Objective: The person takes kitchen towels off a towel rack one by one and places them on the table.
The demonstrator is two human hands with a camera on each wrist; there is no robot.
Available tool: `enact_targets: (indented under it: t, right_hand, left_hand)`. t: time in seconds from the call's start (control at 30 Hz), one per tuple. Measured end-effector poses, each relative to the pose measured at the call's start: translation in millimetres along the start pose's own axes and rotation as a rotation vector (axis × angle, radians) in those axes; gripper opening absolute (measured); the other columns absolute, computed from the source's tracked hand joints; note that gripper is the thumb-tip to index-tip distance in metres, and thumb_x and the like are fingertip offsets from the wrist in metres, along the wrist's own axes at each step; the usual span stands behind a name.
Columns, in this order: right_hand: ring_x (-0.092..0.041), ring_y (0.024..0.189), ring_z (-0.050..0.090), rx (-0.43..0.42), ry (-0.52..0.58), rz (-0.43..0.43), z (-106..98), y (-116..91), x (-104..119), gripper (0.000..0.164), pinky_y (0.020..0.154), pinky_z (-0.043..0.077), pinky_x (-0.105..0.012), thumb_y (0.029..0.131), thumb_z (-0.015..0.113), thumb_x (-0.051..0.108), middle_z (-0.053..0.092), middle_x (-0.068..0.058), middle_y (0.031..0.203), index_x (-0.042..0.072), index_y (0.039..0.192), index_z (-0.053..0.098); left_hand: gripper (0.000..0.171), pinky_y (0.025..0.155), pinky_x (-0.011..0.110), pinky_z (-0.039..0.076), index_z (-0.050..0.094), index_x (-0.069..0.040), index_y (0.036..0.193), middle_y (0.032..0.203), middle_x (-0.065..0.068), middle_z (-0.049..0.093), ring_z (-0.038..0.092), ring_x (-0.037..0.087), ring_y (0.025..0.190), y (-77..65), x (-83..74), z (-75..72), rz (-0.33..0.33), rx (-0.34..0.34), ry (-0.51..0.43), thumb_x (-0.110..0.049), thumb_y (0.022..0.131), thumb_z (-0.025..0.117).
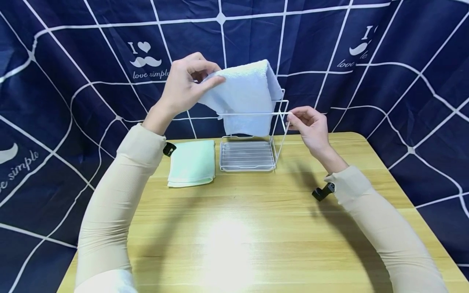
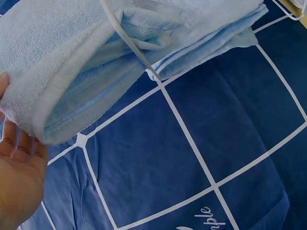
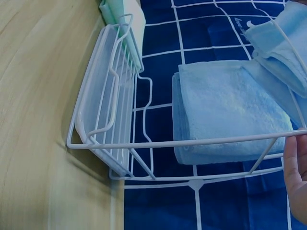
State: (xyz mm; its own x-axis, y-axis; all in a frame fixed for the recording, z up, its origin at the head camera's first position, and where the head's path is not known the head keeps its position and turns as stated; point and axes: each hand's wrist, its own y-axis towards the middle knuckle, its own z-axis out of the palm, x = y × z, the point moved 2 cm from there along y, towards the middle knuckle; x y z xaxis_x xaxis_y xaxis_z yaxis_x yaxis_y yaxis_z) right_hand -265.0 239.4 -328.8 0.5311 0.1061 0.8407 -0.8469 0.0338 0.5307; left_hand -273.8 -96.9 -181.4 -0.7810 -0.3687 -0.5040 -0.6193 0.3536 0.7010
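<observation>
the left hand (image 1: 190,79) pinches the blue towel (image 1: 245,89) near its upper left end, thumb on the near face and fingers behind. that grip probably holds up the loose top part, which rises above the white wire rack (image 1: 256,113). the left wrist view shows the towel in loose layers there, with a gap between the folds.

the towel is at the top of the rack: its lower part hangs behind the front top bar, above the base, while the raised part leans back to the right. whether the rear bar bears any of its weight, i cannot tell.

the right hand (image 1: 309,126) grips the rack's near top right corner between thumb and fingers — most likely to steady the frame, since it looks light and a tug on the cloth could tip it.

the rack stands upright near the far edge of the wooden table (image 1: 238,195), with a shallow tray (image 1: 247,152) beneath its base wires, perhaps to catch drips. a folded green cloth (image 1: 192,160) lies flat just left of the rack — well below the raised towel and touched by neither hand.
</observation>
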Motion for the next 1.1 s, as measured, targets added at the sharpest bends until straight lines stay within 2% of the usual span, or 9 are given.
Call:
enact_targets:
  t: [0.27,0.5,0.8,1.1]
  right_hand:
    - [-0.009,0.072,0.072,0.006,0.008,0.003,0,1,0,0.006,0.069,0.063,-0.022,0.094,0.078,0.005,0.075,-0.001,0.085,0.005,0.1,0.076]
    - [-0.01,0.072,0.071,0.01,0.016,0.004,0,1,-1,0.007,0.069,0.063,-0.023,0.094,0.078,0.003,0.075,-0.001,0.085,0.006,0.1,0.076]
    - [-0.009,0.071,0.071,0.007,0.01,-0.002,0,2,-1,0.008,0.068,0.062,-0.021,0.094,0.077,0.0,0.075,0.0,0.085,0.007,0.099,0.076]
    - [-0.009,0.071,0.071,0.006,0.002,0.001,0,2,-1,0.007,0.068,0.062,-0.021,0.095,0.076,0.001,0.075,0.0,0.084,0.006,0.099,0.076]
  left_hand:
    - [0.015,0.068,0.017,0.043,0.082,0.0,0.096,0.079,-0.012,0.052,0.052,0.003,0.07,-4.3,-4.2,-10.7,0.004,-0.039,0.022,-0.015,0.093,0.082]
    - [0.016,0.069,0.016,0.045,0.081,0.002,0.098,0.082,-0.016,0.052,0.053,0.002,0.071,-7.4,-9.8,-24.0,0.006,-0.076,0.068,-0.014,0.093,0.081]
    - [0.017,0.072,0.014,0.048,0.082,-0.002,0.101,0.084,-0.02,0.054,0.056,0.0,0.075,-14.6,-13.3,-42.4,-0.04,-0.119,0.106,-0.017,0.094,0.08]
    - [0.015,0.07,0.014,0.049,0.079,0.008,0.098,0.082,-0.032,0.053,0.056,-0.002,0.075,-25.6,-14.0,-60.2,0.052,-0.176,0.08,-0.006,0.092,0.08]
